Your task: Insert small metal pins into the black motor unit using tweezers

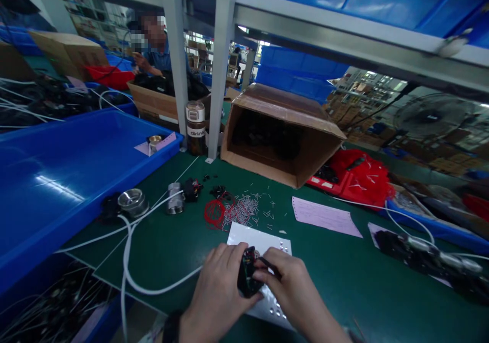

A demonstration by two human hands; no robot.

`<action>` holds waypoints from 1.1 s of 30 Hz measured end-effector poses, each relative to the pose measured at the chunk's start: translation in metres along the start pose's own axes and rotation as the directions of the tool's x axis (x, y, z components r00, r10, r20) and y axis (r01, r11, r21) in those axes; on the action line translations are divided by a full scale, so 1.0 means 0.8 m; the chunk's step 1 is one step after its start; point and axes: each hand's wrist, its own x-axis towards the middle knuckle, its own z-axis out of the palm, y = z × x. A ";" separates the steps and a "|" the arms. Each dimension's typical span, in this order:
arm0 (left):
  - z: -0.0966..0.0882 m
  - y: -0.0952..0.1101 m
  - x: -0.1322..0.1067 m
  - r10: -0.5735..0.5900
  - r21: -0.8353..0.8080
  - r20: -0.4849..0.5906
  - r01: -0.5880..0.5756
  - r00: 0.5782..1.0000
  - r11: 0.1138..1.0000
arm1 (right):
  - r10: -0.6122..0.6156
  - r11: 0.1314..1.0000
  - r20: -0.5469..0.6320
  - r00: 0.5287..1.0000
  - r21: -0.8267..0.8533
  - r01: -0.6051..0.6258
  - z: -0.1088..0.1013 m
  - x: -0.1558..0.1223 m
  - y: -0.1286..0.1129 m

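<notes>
While the left hand (219, 282) grips a housing (246, 279) near the worktop's (340, 277) front edge, the right hand (290, 277) pinches a tool (272, 267) — wiring (250, 256) still exposed

Left hand (219, 282): holds a small black part (245, 283).
Right hand (292, 277): holds a thin black tool (270, 266) at that part.
Green desk (344, 272): carries tiny silver bits (243, 208) and red wire (214, 212).
Brown box (282, 99): lies open on its side.

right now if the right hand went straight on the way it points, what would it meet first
Most likely the black housing in the left hand; the right hand is right up against it, though exact contact is unclear.
</notes>
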 end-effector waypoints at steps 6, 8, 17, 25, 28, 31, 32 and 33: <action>0.003 0.002 -0.005 0.033 -0.005 0.001 -0.033 0.999 0.999 | 0.134 0.973 -0.014 0.991 -0.188 -0.135 -0.002 -0.004 -0.015; 0.002 0.000 -0.005 0.027 -0.025 0.016 -0.027 1.000 0.999 | 0.137 0.982 -0.070 0.988 -0.120 -0.145 0.004 -0.006 -0.013; 0.001 -0.012 -0.008 0.028 -0.094 -0.084 -0.036 0.996 0.995 | -0.148 0.975 -0.096 0.984 -0.180 0.129 0.020 -0.006 0.003; -0.007 -0.025 -0.013 -0.014 -0.187 -0.079 -0.001 0.997 0.982 | -0.147 0.982 -0.129 0.981 -0.141 0.128 0.027 0.011 -0.018; -0.008 -0.028 -0.014 -0.030 -0.208 -0.061 0.017 0.998 0.978 | -0.275 0.957 -0.128 0.953 -0.130 0.259 0.029 0.004 -0.016; -0.009 -0.027 -0.011 -0.019 -0.207 -0.042 0.010 0.999 0.978 | -0.262 0.961 -0.043 0.964 -0.100 0.257 0.021 -0.003 -0.013; -0.009 -0.026 -0.009 -0.014 -0.207 -0.034 0.006 0.999 0.978 | -0.242 0.965 -0.020 0.970 -0.109 0.239 0.018 -0.004 -0.012; -0.009 -0.025 -0.006 -0.006 -0.207 -0.025 0.000 1.000 0.978 | -0.221 0.967 -0.012 0.975 -0.129 0.217 0.014 -0.005 -0.012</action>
